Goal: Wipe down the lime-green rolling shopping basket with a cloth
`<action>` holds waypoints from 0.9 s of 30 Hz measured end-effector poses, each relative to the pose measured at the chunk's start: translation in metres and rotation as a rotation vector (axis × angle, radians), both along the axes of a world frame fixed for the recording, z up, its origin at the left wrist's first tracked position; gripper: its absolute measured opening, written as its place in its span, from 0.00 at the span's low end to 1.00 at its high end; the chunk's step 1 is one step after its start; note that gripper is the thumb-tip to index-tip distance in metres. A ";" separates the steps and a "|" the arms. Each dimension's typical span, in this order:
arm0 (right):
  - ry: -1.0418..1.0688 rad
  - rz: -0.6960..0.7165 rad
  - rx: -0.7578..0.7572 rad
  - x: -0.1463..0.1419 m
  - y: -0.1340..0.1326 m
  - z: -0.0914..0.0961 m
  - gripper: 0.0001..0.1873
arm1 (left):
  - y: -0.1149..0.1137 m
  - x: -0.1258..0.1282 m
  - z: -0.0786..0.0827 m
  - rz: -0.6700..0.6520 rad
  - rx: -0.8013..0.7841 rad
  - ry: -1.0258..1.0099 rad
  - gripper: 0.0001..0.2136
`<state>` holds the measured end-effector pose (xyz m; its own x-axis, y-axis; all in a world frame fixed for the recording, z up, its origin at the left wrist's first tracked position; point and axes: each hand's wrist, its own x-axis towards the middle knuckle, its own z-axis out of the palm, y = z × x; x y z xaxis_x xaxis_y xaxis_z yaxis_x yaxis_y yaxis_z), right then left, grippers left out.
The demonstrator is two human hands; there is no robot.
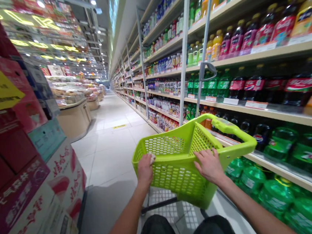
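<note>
A lime-green plastic shopping cart stands side-on in front of my knees, its handle end toward the shelves on the right. My left hand is closed over the near rim at the cart's left corner. Something small and white, perhaps a crumpled wipe, pokes out by its fingertips. Farther right, my right hand has its fingers hooked over the same near rim, close to the perforated seat panel. The visible part of the basket shows no goods, though its floor is partly hidden by the near wall.
Shelves of drink bottles run along the right, with large green bottles at the bottom. Stacked drink cartons border the left. A tiled aisle leads ahead past a rounded wooden display stand.
</note>
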<state>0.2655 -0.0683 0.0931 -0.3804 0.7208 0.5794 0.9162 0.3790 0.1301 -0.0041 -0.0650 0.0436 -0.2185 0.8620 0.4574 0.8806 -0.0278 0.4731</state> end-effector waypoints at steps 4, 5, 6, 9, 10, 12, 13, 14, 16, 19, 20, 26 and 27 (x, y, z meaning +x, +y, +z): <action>0.028 0.031 0.003 -0.011 -0.005 -0.001 0.17 | 0.000 0.001 -0.003 0.153 0.011 -0.106 0.19; 0.033 0.045 0.002 -0.013 -0.005 -0.001 0.17 | 0.001 0.017 -0.004 0.073 0.022 -0.088 0.19; 0.037 0.062 0.002 -0.016 -0.006 -0.001 0.18 | 0.003 0.035 -0.004 -0.018 0.021 -0.059 0.20; 0.047 0.114 -0.007 -0.019 -0.006 0.000 0.21 | 0.006 0.073 -0.006 -0.162 0.060 0.026 0.22; 0.048 0.127 -0.014 -0.020 -0.006 0.001 0.22 | 0.007 0.074 -0.006 -0.186 0.064 0.053 0.22; 0.047 0.146 -0.030 -0.019 -0.006 0.002 0.23 | 0.007 0.056 -0.006 -0.176 0.037 0.084 0.22; 0.048 0.154 -0.036 -0.019 -0.007 0.002 0.23 | 0.007 0.043 -0.006 -0.143 0.014 0.086 0.22; 0.052 0.164 -0.041 -0.018 -0.007 0.002 0.24 | 0.007 0.029 -0.005 -0.067 -0.014 0.067 0.22; 0.063 0.181 -0.050 -0.017 -0.008 0.002 0.24 | 0.008 0.014 -0.001 0.057 -0.053 0.024 0.22; 0.084 0.195 -0.064 -0.016 -0.009 0.001 0.25 | 0.008 0.034 0.007 -0.052 -0.056 0.037 0.20; 0.090 0.198 -0.067 -0.015 -0.009 0.001 0.25 | 0.007 0.048 0.009 -0.146 -0.038 0.059 0.20; 0.121 0.249 -0.076 -0.005 -0.010 0.001 0.27 | 0.002 0.068 0.012 -0.306 -0.003 0.060 0.20; 0.128 0.257 -0.078 -0.004 -0.010 0.001 0.27 | 0.002 0.056 0.011 -0.260 -0.015 0.026 0.20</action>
